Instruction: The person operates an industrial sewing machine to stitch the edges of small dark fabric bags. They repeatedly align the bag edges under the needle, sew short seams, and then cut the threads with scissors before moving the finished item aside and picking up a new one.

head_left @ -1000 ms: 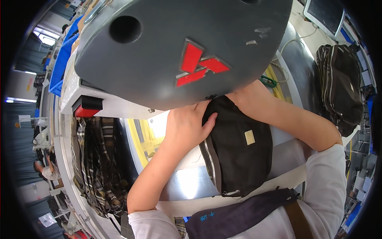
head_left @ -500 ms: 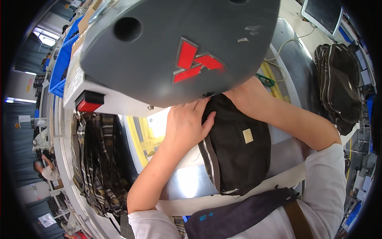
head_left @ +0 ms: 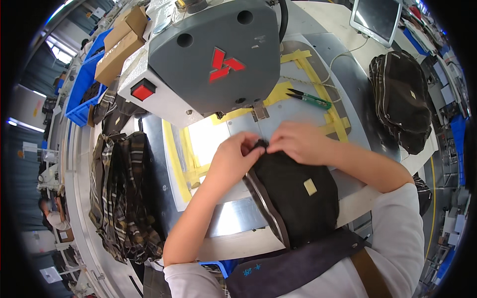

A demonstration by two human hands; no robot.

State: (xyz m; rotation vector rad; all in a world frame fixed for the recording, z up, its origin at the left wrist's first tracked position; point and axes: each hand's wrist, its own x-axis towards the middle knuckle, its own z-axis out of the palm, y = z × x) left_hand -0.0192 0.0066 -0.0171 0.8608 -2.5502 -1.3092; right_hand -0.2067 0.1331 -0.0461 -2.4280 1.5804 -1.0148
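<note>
Pinching the upper end of a black fabric pouch (head_left: pixel 298 211) between the thumb and fingers of the left hand (head_left: pixel 234 158), and grasping the same end with the right hand (head_left: pixel 302 143), slightly blurred, just beside it. Holding the pouch, marked with a pale patch (head_left: pixel 310 186), right of and below the frame's centre, near a dark apron (head_left: pixel 298 268). Working below a grey machine head (head_left: pixel 218 54) at upper centre, near green-handled snips (head_left: pixel 314 100). Flanked by plaid cloth (head_left: pixel 121 198) at left and stacked dark pouches (head_left: pixel 403 99) at upper right.

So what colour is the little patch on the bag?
The patch is pale yellow; the head view shows it best.
</note>
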